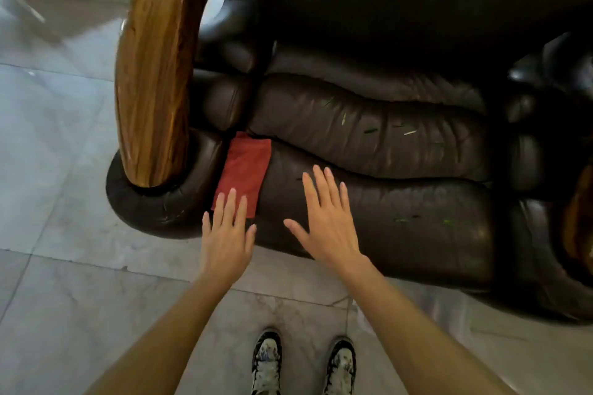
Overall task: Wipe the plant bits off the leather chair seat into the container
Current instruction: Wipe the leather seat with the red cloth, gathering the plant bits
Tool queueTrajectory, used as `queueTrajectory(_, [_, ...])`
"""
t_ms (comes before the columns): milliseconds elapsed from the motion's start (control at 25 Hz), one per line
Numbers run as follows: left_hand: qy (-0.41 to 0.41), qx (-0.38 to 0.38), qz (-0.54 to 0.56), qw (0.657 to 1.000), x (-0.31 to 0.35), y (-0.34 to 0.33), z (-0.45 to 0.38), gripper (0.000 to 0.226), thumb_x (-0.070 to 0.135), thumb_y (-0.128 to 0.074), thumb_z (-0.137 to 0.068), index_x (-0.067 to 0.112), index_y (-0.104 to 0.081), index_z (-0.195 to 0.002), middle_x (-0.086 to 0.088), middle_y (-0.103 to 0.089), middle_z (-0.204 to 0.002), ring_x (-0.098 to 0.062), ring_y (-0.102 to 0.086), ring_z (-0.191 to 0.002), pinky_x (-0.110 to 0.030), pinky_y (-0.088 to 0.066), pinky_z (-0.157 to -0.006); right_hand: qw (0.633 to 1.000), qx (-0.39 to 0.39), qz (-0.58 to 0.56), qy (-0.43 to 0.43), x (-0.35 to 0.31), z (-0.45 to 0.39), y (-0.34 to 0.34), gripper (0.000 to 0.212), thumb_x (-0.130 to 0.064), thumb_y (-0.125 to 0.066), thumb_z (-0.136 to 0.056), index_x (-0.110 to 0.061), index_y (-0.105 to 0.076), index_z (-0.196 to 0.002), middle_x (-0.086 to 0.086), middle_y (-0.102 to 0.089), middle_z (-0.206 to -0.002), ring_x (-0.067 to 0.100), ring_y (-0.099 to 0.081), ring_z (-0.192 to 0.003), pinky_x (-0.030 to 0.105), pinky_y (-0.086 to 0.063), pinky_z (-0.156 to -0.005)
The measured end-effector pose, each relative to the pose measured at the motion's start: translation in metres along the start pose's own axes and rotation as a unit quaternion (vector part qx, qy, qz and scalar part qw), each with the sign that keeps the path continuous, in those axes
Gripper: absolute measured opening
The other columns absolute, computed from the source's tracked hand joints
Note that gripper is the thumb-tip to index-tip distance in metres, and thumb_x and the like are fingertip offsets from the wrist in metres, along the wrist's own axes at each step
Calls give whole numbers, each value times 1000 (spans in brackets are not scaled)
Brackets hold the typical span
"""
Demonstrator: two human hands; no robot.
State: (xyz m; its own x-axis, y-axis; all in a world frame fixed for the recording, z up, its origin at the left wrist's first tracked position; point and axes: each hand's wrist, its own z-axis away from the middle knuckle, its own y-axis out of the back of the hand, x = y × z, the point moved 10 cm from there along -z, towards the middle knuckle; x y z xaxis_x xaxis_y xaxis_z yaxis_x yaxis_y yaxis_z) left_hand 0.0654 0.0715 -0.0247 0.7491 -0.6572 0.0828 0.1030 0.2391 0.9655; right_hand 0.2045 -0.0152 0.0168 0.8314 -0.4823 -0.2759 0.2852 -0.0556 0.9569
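Observation:
A dark brown leather chair seat (pixel 401 202) fills the middle and right of the view. Thin green plant bits (pixel 409 132) lie scattered on its middle cushion, with a few more near the front edge (pixel 447 221). A red cloth (pixel 245 170) lies flat on the left end of the seat. My left hand (pixel 227 234) hovers open with its fingertips over the cloth's near edge. My right hand (pixel 325 221) is open, fingers spread, above the front cushion to the right of the cloth. No container is in view.
A curved wooden armrest (pixel 154 80) rises at the chair's left side, and part of another (pixel 579 218) shows at the right edge. Grey tiled floor (pixel 64 170) lies to the left and in front. My two shoes (pixel 268 359) stand before the chair.

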Motion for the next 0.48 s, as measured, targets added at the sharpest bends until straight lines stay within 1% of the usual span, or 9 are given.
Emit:
queueTrajectory(80, [14, 1, 30, 999, -8, -17, -5, 59, 38, -34, -89, 7, -41, -138, -16, -39, -148, -35, -36, -136, -57, -37, -101, 1000, 0, -8, 6, 0, 1, -23, 83, -52, -54, -86, -9, -20, -148, 17, -20, -158, 32, -11, -147, 51, -14, -117])
queueTrajectory(160, [3, 13, 26, 1000, -12, -38, -16, 61, 39, -27, -88, 7, -38, -139, -16, -36, -149, -35, -34, -138, -56, -34, -104, 1000, 2, -1, 13, 2, 2, -51, 80, -52, -52, -87, -9, -21, -147, 15, -22, -157, 31, -13, -147, 49, -14, -116])
queueTrajectory(240, [-15, 39, 32, 999, -10, -47, -34, 61, 39, -26, -90, 8, -34, -142, -15, -33, -151, -34, -31, -140, -52, -31, -107, 999, 17, -9, 27, 1, -2, -72, 76, -50, -50, -87, -9, -26, -146, 15, -28, -155, 30, -18, -146, 47, -15, -116])
queueTrajectory(320, [-23, 55, 46, 997, -10, -54, -52, 58, 37, -28, -94, 10, -28, -144, -14, -26, -155, -30, -23, -143, -49, -25, -112, 998, 37, -15, 41, -3, -9, -88, 73, -49, -51, -88, -9, -28, -145, 15, -31, -154, 29, -21, -145, 46, -15, -116])
queueTrajectory(400, [-13, 70, 56, 996, -14, -58, -69, 56, 34, -31, -96, 11, -22, -146, -12, -19, -157, -28, -16, -146, -47, -19, -115, 998, 46, -18, 50, -6, -16, -99, 72, -47, -53, -87, -9, -29, -144, 14, -33, -153, 28, -23, -144, 45, -15, -116])
queueTrajectory(480, [-3, 94, 60, 994, -18, -65, -80, 58, 38, -25, -95, 11, -22, -146, -12, -21, -157, -27, -16, -145, -47, -18, -115, 995, 61, -27, 67, -9, -25, -109, 71, -44, -55, -87, -9, -31, -144, 14, -34, -152, 29, -25, -144, 46, -17, -115])
